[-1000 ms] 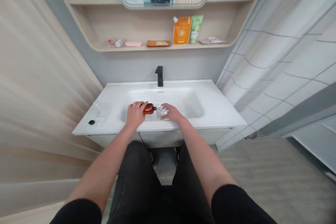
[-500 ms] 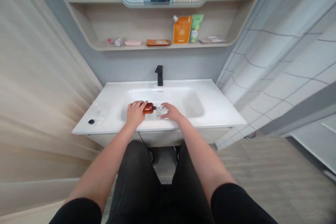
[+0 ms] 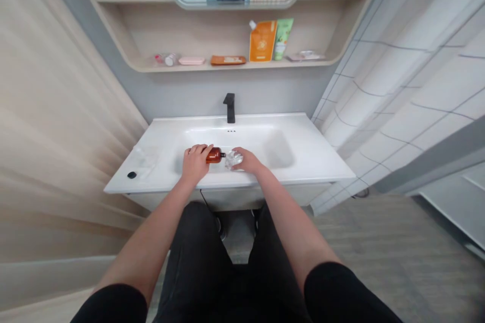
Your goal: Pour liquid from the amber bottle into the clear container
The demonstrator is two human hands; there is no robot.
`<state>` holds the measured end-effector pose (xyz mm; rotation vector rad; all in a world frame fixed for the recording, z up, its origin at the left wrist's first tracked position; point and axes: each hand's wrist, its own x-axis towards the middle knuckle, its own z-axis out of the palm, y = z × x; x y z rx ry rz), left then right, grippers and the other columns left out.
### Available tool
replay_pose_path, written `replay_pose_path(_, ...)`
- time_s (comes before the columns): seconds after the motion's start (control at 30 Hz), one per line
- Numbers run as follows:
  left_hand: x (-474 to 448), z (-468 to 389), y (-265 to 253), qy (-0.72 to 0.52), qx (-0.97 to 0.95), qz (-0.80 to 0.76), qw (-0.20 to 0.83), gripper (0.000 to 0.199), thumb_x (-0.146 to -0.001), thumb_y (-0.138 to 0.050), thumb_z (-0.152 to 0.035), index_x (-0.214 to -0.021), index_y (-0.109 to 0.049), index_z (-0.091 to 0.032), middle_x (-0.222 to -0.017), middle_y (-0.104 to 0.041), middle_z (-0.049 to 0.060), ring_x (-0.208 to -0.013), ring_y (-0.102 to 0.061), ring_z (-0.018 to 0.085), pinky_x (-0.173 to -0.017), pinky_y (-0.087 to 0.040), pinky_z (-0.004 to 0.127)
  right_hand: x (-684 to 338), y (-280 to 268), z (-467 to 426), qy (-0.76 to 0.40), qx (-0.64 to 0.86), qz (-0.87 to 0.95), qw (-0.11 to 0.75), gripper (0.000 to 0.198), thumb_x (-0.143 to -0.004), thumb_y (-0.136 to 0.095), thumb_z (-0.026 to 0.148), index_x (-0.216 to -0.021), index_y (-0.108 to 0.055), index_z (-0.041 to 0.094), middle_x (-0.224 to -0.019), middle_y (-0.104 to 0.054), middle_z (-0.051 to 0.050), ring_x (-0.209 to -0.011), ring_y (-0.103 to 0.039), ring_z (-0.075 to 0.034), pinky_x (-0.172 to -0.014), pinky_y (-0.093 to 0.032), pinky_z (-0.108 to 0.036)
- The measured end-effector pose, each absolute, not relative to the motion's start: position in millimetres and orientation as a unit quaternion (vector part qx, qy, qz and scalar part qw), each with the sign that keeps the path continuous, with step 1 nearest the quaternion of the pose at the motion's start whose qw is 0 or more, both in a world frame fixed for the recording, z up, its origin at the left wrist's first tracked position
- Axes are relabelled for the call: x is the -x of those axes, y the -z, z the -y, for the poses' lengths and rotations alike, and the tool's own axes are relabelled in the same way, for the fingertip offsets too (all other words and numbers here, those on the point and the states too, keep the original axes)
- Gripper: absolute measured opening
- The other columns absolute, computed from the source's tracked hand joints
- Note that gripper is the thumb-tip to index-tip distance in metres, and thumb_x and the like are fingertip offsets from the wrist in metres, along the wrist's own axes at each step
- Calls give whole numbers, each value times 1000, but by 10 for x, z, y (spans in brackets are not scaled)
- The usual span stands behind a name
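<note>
Over the front part of the white sink [image 3: 322, 161], my left hand [image 3: 195, 164] is wrapped round a brown bottle [image 3: 214, 155]. The bottle lies tilted on its side, its dark neck pointing right. Facing that neck is a clear, faceted cup [image 3: 232, 159], which looks like glass. My right hand [image 3: 248, 160] grips the cup from the right side. The bottle's mouth is at the cup's rim; whether they touch, or whether liquid runs between them, I cannot tell. My palm hides the bottle's base.
A black faucet [image 3: 230, 107] stands at the sink's back. A small black cap [image 3: 132, 175] lies on the left counter near a clear plastic item [image 3: 146, 159]. Above, a shelf [image 3: 182, 67] holds an orange pouch [image 3: 262, 42], a green tube [image 3: 283, 39] and small packets.
Both hands, the bottle and the cup keep nearly the same positions. Only the camera view has shifted very slightly.
</note>
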<state>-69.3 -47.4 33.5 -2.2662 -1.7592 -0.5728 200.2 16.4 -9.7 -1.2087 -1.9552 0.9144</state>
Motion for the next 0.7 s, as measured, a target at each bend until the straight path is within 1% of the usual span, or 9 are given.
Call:
replay_pose_path(0.17,688,473,-332,197,769,598,109,63,-95,-57,-16,-157,-63,-26,-152,-69,15,-140,-58,38,-114,-40,55,-1999,101,-169,-347,465,747,324,85,-59,-103,19,-137,-70,25,-128,-78,-6,-118,-73,-29,-111,-54,-43)
replay_pose_path(0.53,694,462,-319,203,770,594,112,64,-94,-61,-16,-157,-64,-27,-150,-69,16,-139,-59,39,-113,-40,56,-1997,119,-179,-342,460,751,327,83,-59,-103,22,-136,-71,27,-128,-78,-5,-119,-73,-29,-112,-54,-44)
replay_pose_path(0.7,696,463,-321,203,772,592,114,64,-94,-61,-15,-157,-64,-27,-150,-69,16,-139,-59,40,-112,-41,55,-1986,98,-173,-339,469,748,325,84,-58,-103,19,-136,-72,25,-127,-78,-6,-118,-73,-30,-111,-55,-43)
